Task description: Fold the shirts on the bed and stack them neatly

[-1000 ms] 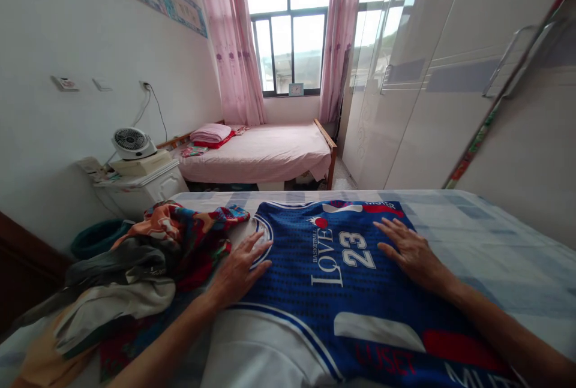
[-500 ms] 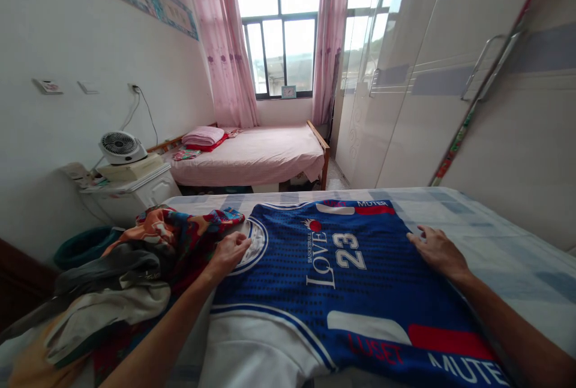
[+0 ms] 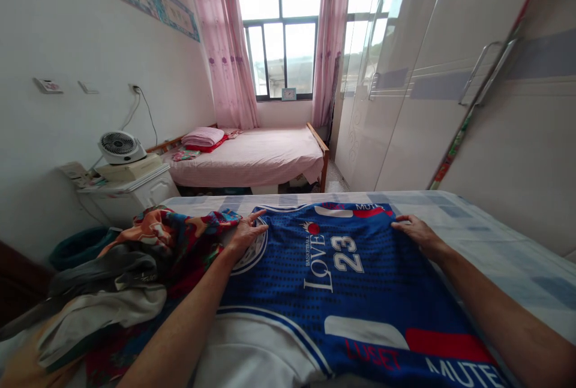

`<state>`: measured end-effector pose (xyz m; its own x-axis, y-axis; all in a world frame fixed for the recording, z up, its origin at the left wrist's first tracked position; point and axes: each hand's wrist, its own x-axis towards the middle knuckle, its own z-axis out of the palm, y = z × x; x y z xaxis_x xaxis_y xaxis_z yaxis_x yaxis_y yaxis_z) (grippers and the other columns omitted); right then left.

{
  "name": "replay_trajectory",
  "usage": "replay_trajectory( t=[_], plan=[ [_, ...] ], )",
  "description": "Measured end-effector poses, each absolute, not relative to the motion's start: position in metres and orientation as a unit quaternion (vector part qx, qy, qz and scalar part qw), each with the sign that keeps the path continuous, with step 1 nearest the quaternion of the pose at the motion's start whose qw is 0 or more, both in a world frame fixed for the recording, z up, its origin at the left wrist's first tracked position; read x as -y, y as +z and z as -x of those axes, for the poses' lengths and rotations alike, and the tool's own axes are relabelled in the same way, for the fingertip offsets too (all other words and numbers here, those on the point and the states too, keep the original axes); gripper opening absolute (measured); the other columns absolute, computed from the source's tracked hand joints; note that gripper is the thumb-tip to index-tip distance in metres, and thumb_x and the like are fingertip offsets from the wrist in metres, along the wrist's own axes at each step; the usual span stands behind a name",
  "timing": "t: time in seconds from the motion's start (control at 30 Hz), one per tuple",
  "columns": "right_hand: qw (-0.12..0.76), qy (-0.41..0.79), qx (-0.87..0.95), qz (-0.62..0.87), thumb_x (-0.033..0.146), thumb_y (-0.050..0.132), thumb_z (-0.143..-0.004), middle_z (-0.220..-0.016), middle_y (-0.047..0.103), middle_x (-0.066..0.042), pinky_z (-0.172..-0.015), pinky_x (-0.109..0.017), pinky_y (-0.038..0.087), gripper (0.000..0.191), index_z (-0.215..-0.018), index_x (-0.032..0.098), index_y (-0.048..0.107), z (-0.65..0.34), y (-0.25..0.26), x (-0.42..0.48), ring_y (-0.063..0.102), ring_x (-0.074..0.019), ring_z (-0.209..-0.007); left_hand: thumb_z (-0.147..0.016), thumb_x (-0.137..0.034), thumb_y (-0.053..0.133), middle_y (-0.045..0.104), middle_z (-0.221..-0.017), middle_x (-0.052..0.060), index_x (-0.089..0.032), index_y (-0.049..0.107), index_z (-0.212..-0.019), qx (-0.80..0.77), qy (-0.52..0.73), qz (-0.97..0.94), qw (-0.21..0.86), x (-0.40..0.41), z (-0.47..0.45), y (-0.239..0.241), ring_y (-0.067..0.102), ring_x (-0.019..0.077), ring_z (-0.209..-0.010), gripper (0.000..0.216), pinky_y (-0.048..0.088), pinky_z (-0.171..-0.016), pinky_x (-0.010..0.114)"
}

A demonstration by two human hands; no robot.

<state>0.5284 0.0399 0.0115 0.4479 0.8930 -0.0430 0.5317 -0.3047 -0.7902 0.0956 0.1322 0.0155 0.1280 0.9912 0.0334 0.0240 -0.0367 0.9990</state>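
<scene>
A blue basketball jersey (image 3: 355,292) with "LOVE 23" in white lies flat on the checked bedsheet (image 3: 486,238) in front of me. My left hand (image 3: 245,235) rests at its far left corner by the white-trimmed armhole, fingers pinched on the edge. At the far right corner my right hand (image 3: 416,233) has its fingers curled over the fabric's edge. Both arms reach out along the jersey's two sides.
A heap of crumpled clothes (image 3: 135,274), patterned red, orange and grey, lies left of the jersey. Beyond the bed stand a white cabinet with a small fan (image 3: 119,147), a pink single bed (image 3: 256,157) under the window, and wardrobe doors (image 3: 450,94) on the right.
Both hands have slid from the middle of the jersey outward and away from me to its far corners, going from flat palms to closed fingers on the edges.
</scene>
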Motion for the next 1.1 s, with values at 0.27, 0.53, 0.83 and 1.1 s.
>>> replay_trajectory(
  t=[0.27, 0.53, 0.83, 1.1],
  plan=[
    [0.584, 0.462, 0.318, 0.587, 0.01, 0.062, -0.065, -0.069, 0.068, 0.001, -0.049, -0.022, 0.049, 0.041, -0.105, 0.021, 0.062, -0.521, 0.047, -0.023, 0.059, -0.0114, -0.052, -0.053, -0.025, 0.075, 0.067, -0.064, 0.0, -0.014, 0.066, -0.105, -0.435, 0.497, -0.494, 0.565, -0.124, -0.074, 0.036, 0.061, 0.0137, -0.056, 0.054, 0.048, -0.053, 0.022],
    [0.713, 0.333, 0.337, 0.517, -0.001, 0.051, -0.072, -0.061, 0.059, 0.004, -0.06, -0.019, 0.046, 0.021, -0.084, 0.014, 0.058, -0.519, 0.141, -0.061, 0.056, -0.0071, -0.057, -0.057, -0.008, 0.071, 0.067, -0.06, -0.002, -0.013, 0.066, -0.097, -0.376, 0.628, -0.437, 0.522, -0.17, -0.064, 0.132, 0.059, 0.0087, -0.049, 0.04, 0.046, -0.047, 0.018],
    [0.738, 0.166, 0.444, 0.481, 0.001, 0.057, -0.072, -0.075, 0.056, 0.003, -0.07, -0.028, 0.041, 0.028, -0.098, 0.01, 0.057, -0.535, 0.21, -0.05, 0.053, -0.0052, -0.069, -0.063, -0.005, 0.07, 0.067, -0.069, -0.005, -0.015, 0.064, -0.105, -0.26, 0.704, -0.515, 0.414, -0.162, -0.067, 0.209, 0.058, 0.0081, -0.062, 0.043, 0.047, -0.06, 0.021],
    [0.515, 0.274, 0.435, 0.686, 0.03, 0.075, -0.052, -0.085, 0.065, 0.0, -0.069, -0.024, 0.049, 0.037, -0.088, 0.027, 0.067, -0.564, 0.054, 0.051, 0.059, -0.0164, -0.078, -0.064, -0.029, 0.075, 0.067, -0.082, 0.002, -0.017, 0.06, -0.117, -0.423, 0.465, -0.602, 0.492, -0.046, -0.03, 0.065, 0.059, 0.0141, -0.072, 0.057, 0.046, -0.066, 0.023]
  ],
)
